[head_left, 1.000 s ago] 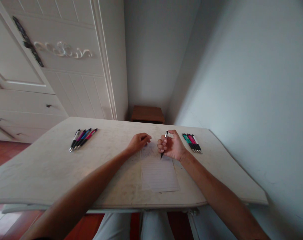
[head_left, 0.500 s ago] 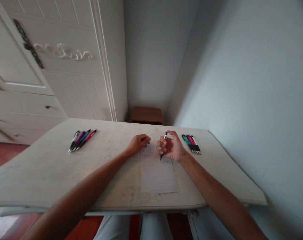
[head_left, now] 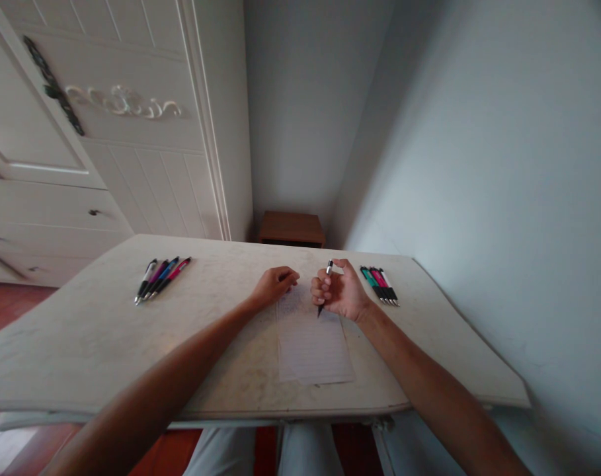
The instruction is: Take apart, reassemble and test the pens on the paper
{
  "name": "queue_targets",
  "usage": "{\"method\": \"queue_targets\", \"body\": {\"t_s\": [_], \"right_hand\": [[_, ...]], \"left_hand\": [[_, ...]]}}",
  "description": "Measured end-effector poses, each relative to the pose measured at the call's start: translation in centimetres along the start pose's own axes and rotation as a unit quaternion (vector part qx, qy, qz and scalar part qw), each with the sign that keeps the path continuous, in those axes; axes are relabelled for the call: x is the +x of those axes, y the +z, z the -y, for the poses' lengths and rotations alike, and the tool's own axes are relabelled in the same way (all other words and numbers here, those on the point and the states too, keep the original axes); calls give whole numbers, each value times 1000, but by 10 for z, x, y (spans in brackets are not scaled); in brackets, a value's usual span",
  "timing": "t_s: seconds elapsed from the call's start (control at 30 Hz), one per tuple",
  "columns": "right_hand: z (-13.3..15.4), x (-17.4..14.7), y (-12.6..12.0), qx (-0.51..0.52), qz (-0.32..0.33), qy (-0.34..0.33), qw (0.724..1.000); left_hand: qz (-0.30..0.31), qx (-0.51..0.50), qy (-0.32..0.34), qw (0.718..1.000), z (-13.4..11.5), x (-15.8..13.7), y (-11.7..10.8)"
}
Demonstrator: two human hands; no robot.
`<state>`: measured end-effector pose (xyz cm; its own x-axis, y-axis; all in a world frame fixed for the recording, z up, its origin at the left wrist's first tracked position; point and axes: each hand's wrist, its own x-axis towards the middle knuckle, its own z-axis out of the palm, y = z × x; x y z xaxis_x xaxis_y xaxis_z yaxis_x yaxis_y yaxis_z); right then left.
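Note:
My right hand (head_left: 344, 291) is wrapped around a pen (head_left: 329, 267) with a white or silver upper part and a dark lower end. The thumb is up by the pen's top end, and its tip points down over the lined paper (head_left: 315, 357). Handwriting covers the far part of that sheet; its near part is blank. Beside the sheet's far left corner rests my left hand (head_left: 275, 285), fingers curled in loosely, with nothing visible in it.
Several pens (head_left: 162, 281) lie fanned out on the left of the white table (head_left: 102, 344). Another row of several pens (head_left: 379, 285) lies to the right of my right hand. Beyond the table are a white wardrobe (head_left: 146, 165), a small brown wooden stand (head_left: 293, 227) and a wall.
Both hands keep almost the same place and grip. The pen in my right hand sits nearly unchanged, with the thumb still by its top; the view has shifted very slightly.

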<state>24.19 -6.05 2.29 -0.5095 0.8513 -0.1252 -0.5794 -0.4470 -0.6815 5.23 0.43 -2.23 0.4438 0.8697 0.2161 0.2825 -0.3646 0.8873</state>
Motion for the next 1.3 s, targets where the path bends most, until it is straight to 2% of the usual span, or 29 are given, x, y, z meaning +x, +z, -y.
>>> {"method": "queue_targets", "body": {"t_s": [0.33, 0.6, 1.1, 1.3], "right_hand": [[0, 0, -1, -1, 8, -14, 1000], [0, 1, -3, 1, 8, 3, 1000], [0, 1, -2, -6, -5, -23, 1000], [2, 2, 0, 21, -48, -82, 995]], "left_hand": [[5, 13, 18, 1000, 4, 1, 0], [9, 19, 17, 1000, 4, 1, 0], [10, 34, 24, 999, 2, 1, -1], [12, 42, 13, 999, 2, 1, 0]]}}
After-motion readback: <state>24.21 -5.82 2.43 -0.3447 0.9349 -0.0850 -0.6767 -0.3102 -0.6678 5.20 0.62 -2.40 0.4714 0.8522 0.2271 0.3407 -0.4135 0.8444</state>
